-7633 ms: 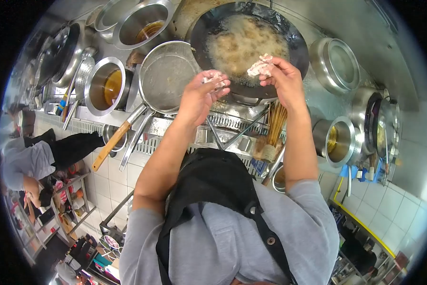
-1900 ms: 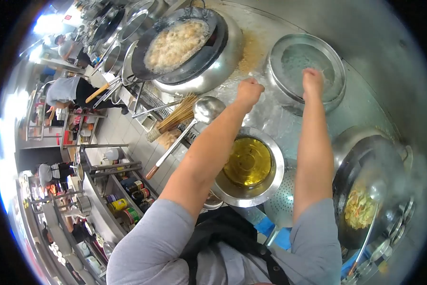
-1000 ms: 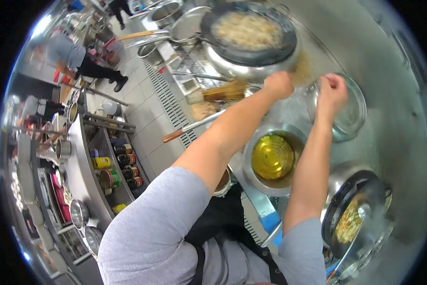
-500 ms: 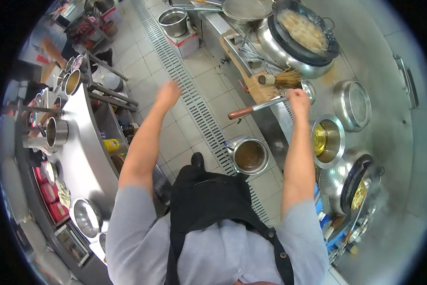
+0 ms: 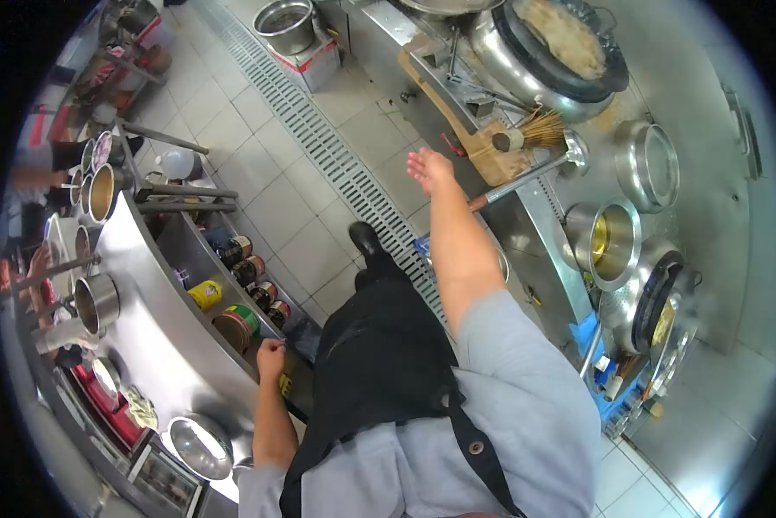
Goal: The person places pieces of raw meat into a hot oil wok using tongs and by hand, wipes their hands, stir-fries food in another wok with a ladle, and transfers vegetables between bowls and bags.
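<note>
My right hand (image 5: pixel 429 169) is stretched out over the floor beside the stove counter, fingers apart and nothing in them. Close by, a long-handled ladle (image 5: pixel 539 175) lies across the counter edge, part of its handle hidden behind my forearm. A bamboo wok brush (image 5: pixel 535 134) rests above the ladle on a piece of brown cardboard (image 5: pixel 494 162). My left hand (image 5: pixel 271 357) hangs low by the steel prep counter (image 5: pixel 159 289), loosely curled with no object visible in it. Nearest to it is a green-and-red can (image 5: pixel 237 326) on the under-shelf.
A large wok (image 5: pixel 560 43) with pale frothy contents sits on the stove. Along the right stand a lidded pot (image 5: pixel 647 166), a pot with yellow oil (image 5: pixel 605 246) and a second wok (image 5: pixel 655 311). A floor drain grate (image 5: pixel 319 129) runs between the counters. A pot (image 5: pixel 284 28) stands on a box.
My right hand has left the ladle and swung left over the floor. My left hand has dropped back toward the prep counter. The view has shifted, and my body has turned.
</note>
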`<state>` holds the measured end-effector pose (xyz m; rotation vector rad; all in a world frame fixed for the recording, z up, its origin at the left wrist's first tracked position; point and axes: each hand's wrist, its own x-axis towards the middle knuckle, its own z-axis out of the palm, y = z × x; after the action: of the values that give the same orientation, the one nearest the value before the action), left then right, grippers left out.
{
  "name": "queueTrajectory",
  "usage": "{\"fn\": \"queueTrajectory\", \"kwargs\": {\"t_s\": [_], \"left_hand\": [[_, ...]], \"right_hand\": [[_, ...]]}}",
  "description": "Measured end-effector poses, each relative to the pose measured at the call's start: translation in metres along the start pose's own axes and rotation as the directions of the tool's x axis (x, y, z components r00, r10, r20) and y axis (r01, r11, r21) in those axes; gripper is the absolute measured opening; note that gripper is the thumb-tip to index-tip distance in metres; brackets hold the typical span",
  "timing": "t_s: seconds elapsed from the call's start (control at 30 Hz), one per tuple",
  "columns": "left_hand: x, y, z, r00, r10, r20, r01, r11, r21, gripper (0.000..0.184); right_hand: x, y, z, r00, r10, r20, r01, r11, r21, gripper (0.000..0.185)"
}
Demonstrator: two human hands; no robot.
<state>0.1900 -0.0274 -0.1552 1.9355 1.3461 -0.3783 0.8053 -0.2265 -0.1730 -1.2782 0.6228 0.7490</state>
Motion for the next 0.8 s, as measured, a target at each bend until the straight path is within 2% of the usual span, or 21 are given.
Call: {"fn": "queueTrajectory", "kwargs": {"t_s": [0.03,0.13,0.23,0.3,0.33,0.43,0.5,0.67,0.8], "left_hand": [[-0.002,0.003,-0.002,0.999,-0.029,0.022,0.028,0.999,0.037,0.023],[-0.005,0.014,-0.011,0.998,-0.028,0.048,0.028,0.999,0.016,0.025],[0.000,0.045,-0.031,0.991,-0.135,0.008,0.135,0.989,0.056,0.021],[0.012,0.049,-0.044,0.974,-0.217,0.059,0.219,0.975,-0.039,0.021],[0.019,0.053,-0.049,0.964,-0.252,0.083,0.259,0.962,-0.091,0.022],[0.044,0.073,-0.062,0.975,-0.222,0.025,0.223,0.974,-0.043,0.022],[0.057,0.089,-0.064,0.959,-0.275,0.070,0.279,0.959,-0.055,0.022],[0.109,0.112,-0.051,0.940,-0.257,0.223,0.281,0.956,-0.082,0.023],[0.142,0.139,-0.048,0.960,-0.127,0.249,0.176,0.967,-0.184,0.026]], "right_hand": [[0.024,0.006,-0.005,0.997,0.034,-0.072,-0.031,0.999,0.034,0.030],[0.100,0.019,-0.038,0.986,0.074,-0.150,-0.054,0.990,0.133,0.038],[0.136,0.019,-0.056,0.952,0.118,-0.284,-0.062,0.979,0.196,0.045],[0.163,0.022,-0.072,0.934,0.080,-0.347,0.022,0.959,0.281,0.046],[0.172,0.022,-0.075,0.931,0.080,-0.357,0.030,0.956,0.292,0.045],[0.189,0.020,-0.082,0.935,0.049,-0.351,0.083,0.933,0.351,0.041],[0.194,0.026,-0.092,0.956,0.009,-0.294,0.121,0.900,0.420,0.038],[0.195,0.034,-0.090,0.934,0.005,-0.357,0.162,0.885,0.437,0.031],[0.191,0.026,-0.081,0.934,0.018,-0.356,0.146,0.892,0.428,0.028]]}}
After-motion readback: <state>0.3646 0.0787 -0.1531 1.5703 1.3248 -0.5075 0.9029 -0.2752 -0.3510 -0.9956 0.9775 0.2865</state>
